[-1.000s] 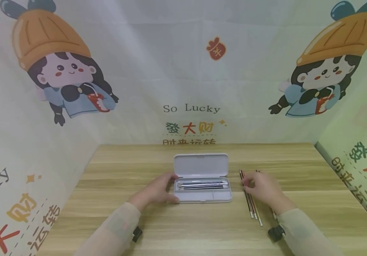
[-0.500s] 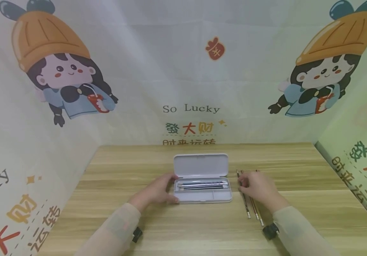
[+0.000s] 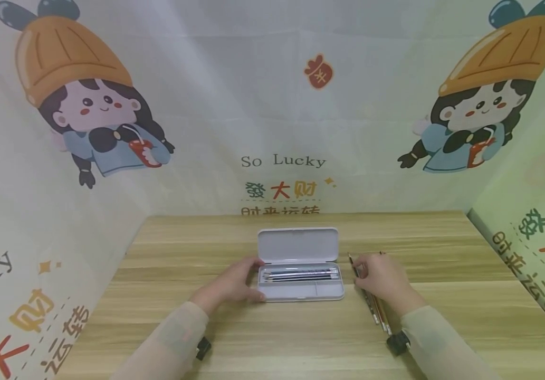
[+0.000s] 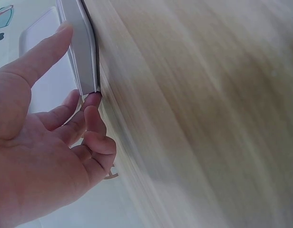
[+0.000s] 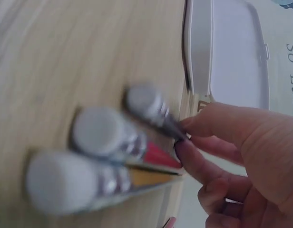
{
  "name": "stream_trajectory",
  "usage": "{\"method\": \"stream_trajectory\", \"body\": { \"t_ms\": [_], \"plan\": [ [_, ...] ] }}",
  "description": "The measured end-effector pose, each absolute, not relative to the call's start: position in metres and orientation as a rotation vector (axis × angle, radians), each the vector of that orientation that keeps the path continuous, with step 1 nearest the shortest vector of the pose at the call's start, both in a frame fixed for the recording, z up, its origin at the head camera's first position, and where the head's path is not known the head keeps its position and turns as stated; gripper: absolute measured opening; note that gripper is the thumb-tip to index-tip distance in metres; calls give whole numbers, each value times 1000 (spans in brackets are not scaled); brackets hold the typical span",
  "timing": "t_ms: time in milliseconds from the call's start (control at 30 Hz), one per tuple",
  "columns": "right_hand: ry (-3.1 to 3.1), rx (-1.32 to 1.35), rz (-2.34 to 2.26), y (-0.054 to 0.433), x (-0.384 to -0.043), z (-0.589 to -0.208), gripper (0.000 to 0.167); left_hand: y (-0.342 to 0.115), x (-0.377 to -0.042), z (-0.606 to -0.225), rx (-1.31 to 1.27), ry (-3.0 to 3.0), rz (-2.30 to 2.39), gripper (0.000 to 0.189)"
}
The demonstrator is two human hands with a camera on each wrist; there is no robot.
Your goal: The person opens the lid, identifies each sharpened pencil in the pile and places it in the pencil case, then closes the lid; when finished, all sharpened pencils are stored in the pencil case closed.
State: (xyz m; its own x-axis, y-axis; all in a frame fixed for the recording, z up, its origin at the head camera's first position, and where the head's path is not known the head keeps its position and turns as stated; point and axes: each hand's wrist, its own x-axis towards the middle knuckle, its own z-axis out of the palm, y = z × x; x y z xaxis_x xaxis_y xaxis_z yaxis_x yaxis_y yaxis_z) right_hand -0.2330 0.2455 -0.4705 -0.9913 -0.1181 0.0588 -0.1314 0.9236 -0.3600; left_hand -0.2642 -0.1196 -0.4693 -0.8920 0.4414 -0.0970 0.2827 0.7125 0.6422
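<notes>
A white pencil case (image 3: pixel 288 291) stands with its lid raised, and several pencils (image 3: pixel 300 275) lie in its back compartment. My left hand (image 3: pixel 227 285) holds the case's left end, thumb at the front corner and fingers at the back. To the right of the case, my right hand (image 3: pixel 386 277) pinches a dark pencil (image 5: pixel 171 127) between thumb and fingertips, its white eraser end toward me. Beside it, a red pencil (image 5: pixel 161 156) and a yellow pencil (image 5: pixel 149 178) lie on the table, partly hidden by the hand in the head view.
The wooden table (image 3: pixel 263 338) stretches around the case. A printed cloth (image 3: pixel 196 132) hangs behind and at both sides. A small black device (image 3: pixel 398 344) sits at the right wrist, another black device (image 3: pixel 203 347) at the left.
My right hand has shifted slightly left, and the dark pencil's tip has moved left, away from the other pencils. My left hand and the case have stayed in place.
</notes>
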Motion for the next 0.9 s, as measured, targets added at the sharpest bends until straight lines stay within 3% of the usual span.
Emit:
{"method": "stream_trajectory", "body": {
  "t_ms": [433, 900],
  "plan": [
    [-3009, 31, 825, 246, -229, -465, 43, -121, -264, -468, 570, 2670, 939, 84],
    [-2940, 66, 840, 251, -217, -451, 33, -119, -263, -466, 578, 2676, 927, 85]
  ]
}}
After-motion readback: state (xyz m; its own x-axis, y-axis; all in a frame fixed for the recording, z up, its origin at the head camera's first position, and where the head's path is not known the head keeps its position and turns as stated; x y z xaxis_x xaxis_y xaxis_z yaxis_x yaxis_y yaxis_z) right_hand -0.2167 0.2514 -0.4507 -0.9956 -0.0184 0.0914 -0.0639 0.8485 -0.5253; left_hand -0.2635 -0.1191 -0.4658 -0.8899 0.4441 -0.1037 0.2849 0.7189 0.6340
